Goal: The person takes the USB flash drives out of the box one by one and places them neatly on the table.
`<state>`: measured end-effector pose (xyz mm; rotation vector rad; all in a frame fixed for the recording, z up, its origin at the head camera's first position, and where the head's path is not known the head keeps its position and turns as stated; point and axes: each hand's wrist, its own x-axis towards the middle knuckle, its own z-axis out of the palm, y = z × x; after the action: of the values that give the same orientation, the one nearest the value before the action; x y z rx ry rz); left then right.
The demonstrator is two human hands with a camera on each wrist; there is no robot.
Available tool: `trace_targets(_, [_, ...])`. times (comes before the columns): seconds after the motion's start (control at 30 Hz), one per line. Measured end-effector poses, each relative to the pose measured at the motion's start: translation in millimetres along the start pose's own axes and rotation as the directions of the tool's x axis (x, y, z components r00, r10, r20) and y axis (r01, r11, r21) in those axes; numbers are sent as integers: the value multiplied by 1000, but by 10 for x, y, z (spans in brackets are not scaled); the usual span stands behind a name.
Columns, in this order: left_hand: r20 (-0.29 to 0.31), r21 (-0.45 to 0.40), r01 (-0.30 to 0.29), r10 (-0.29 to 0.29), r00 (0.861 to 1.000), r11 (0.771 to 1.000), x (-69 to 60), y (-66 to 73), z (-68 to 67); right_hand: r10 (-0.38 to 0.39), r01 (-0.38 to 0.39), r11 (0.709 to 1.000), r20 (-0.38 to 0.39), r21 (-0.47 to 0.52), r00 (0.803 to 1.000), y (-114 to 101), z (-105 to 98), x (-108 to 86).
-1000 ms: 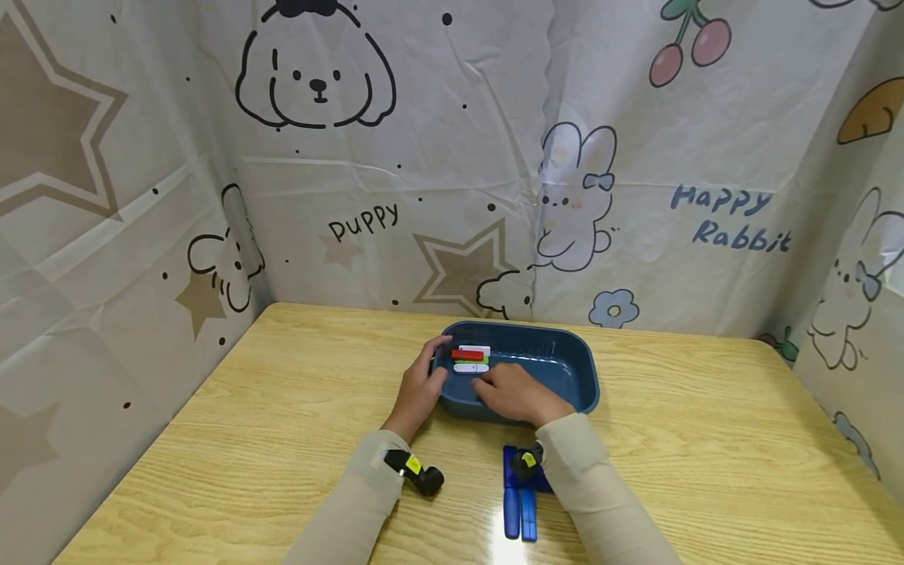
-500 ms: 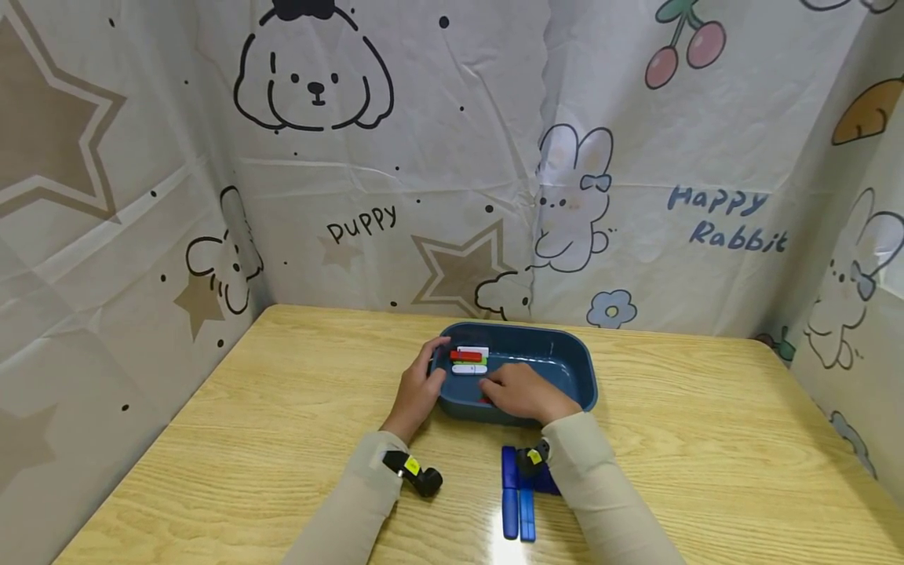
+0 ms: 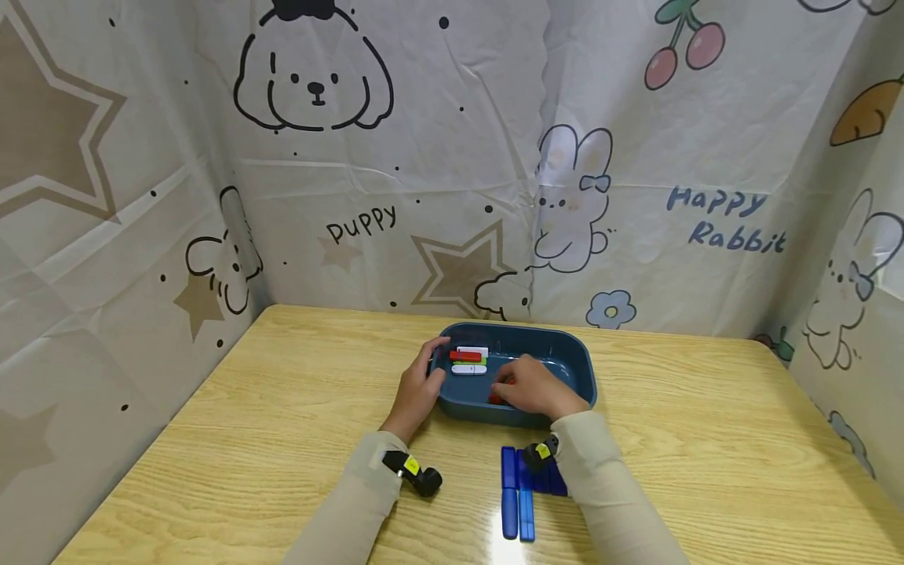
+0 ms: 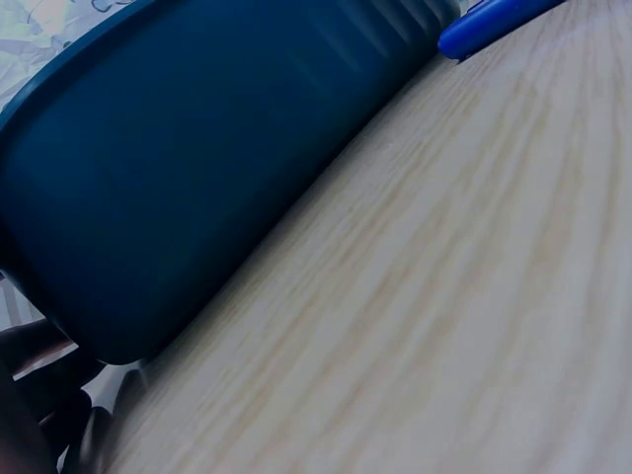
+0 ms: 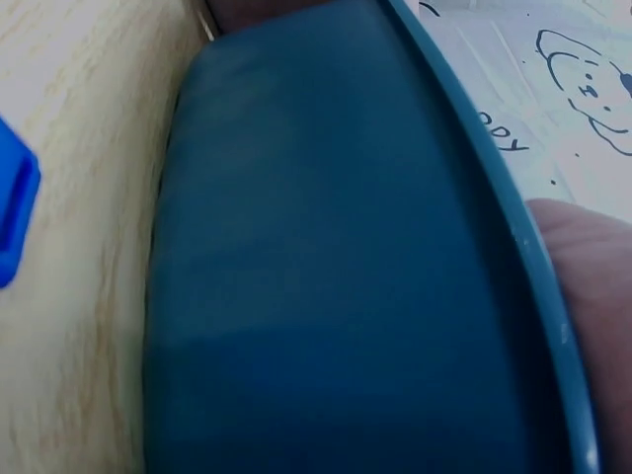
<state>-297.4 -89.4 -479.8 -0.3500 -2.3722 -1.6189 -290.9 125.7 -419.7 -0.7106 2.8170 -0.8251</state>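
A dark blue bin (image 3: 469,409) stands on the table; its outer wall (image 4: 178,178) fills much of the left wrist view. My left hand (image 3: 415,392) grips its left end, thumb at the near side and fingers around the far corner. Inside at the left lie a red piece (image 3: 465,356), a white piece (image 3: 469,369), another white one behind and some green between them. My right hand (image 3: 538,386) reaches over the near rim (image 5: 523,222), fingers curled round a small red object (image 3: 496,399), mostly hidden under them.
Several blue objects lie on the table in front of the bin, among them a long dark blue one (image 3: 509,493) and a lighter blue one (image 3: 526,514). My right wrist hangs over part of this group. A printed cloth (image 3: 395,141) hangs behind the table (image 3: 282,408).
My right hand has shifted a little to the right inside the bin, and red now shows at its fingers. My left hand has stayed on the bin.
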Motion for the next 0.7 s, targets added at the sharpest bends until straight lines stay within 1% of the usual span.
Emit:
trace_targets(0.1, [4, 0, 10, -10, 1000, 1000, -1, -2, -1, -2, 2, 1000, -1, 11, 1000, 26, -19, -10])
trace_targets(0.2, [7, -5, 14, -14, 1000, 1000, -3, 2, -3, 31, -31, 999, 17, 25, 999, 40, -39, -12])
trace_targets(0.33, [13, -14, 22, -22, 1000, 1000, -3, 8, -7, 84, -85, 996, 25, 15, 996, 64, -53, -2])
trace_targets(0.57, [16, -12, 28, -28, 999, 1000, 1, -1, -1, 93, -93, 996, -3, -6, 996, 119, -74, -11])
trace_targets(0.7, [15, -4, 29, -29, 999, 1000, -2, -10, 0, 122, -122, 993, -8, -5, 992, 132, -67, -8])
